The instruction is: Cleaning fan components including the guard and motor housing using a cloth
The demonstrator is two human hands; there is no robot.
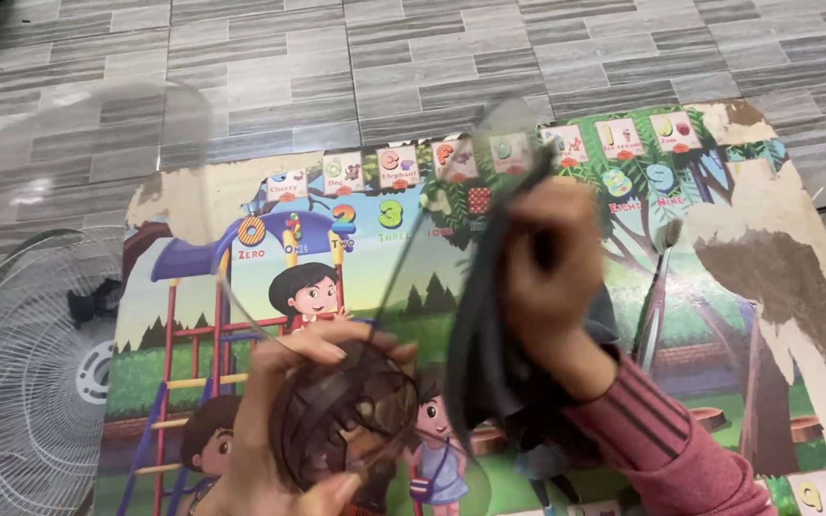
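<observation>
Left hand (289, 420) has its fingers wrapped around the hub of the clear fan blade (356, 411), held over the kids' mat (356, 248) on the floor; right hand (547, 277) pinches a dark cloth (489, 344) against it. I'd grip the hub firmly and wipe one blade at a time.

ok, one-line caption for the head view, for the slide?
Left hand grips the hub of a clear plastic fan blade while right hand wipes it with a dark cloth, above a colourful children's picture mat.
</observation>
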